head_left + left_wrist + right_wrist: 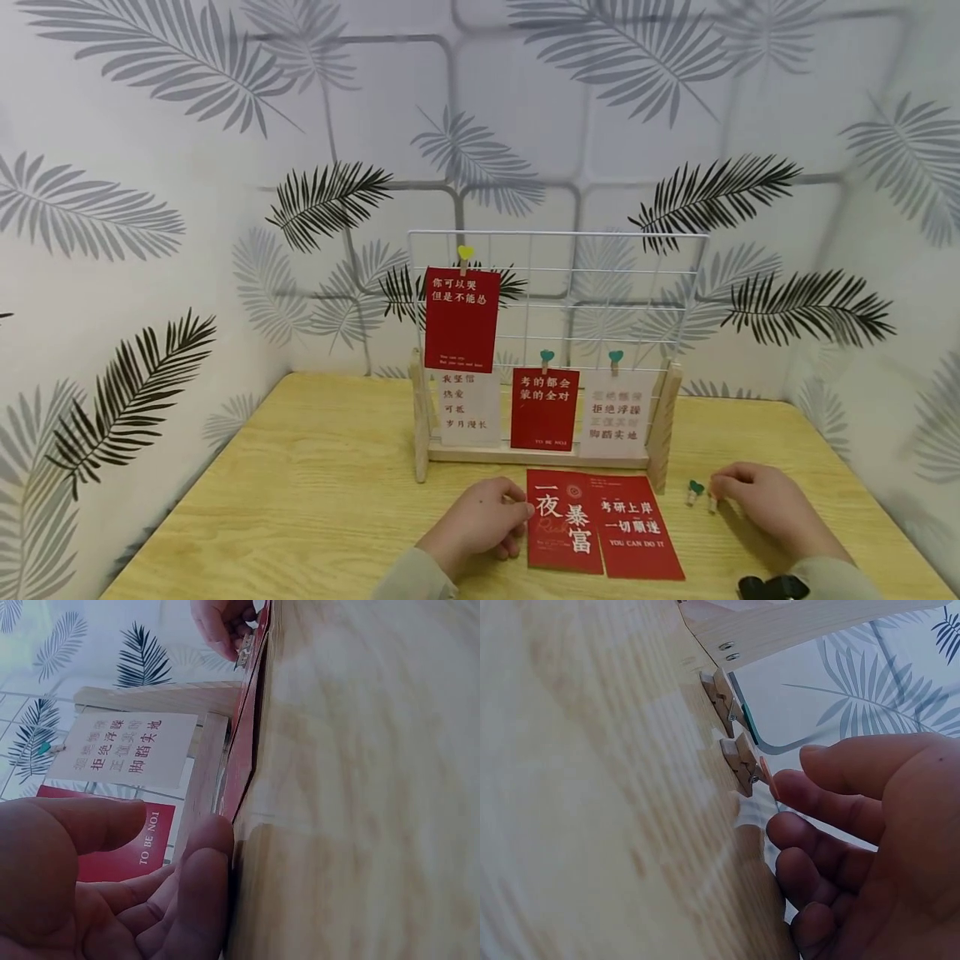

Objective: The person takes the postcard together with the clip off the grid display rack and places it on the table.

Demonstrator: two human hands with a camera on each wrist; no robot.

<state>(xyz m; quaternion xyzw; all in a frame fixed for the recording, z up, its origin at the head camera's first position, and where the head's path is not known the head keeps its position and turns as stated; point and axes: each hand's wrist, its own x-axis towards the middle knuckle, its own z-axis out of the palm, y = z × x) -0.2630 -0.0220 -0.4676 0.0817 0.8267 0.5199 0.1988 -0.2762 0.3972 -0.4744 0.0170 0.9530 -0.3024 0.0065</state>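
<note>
My left hand (480, 521) rests on the table beside a red card (551, 557), fingers loosely bent, thumb close to its left edge. Whether it touches the card is unclear. A second red card (641, 562) lies to the right. In the left wrist view, nothing sits between thumb and fingers. At the right, my right hand (772, 504) hovers at a small wooden clothespin (739, 761) with an orange top. Its index fingertip is at that top, the thumb held apart. Another clothespin with a green heart (696, 487) lies next to it.
Behind the cards stands a white wire grid (600, 270) on wooden feet (664, 425). Clipped to it are a tall red card (461, 329), a smaller red card (543, 417) and a white card (613, 418). Another white card (471, 417) hangs below the tall one.
</note>
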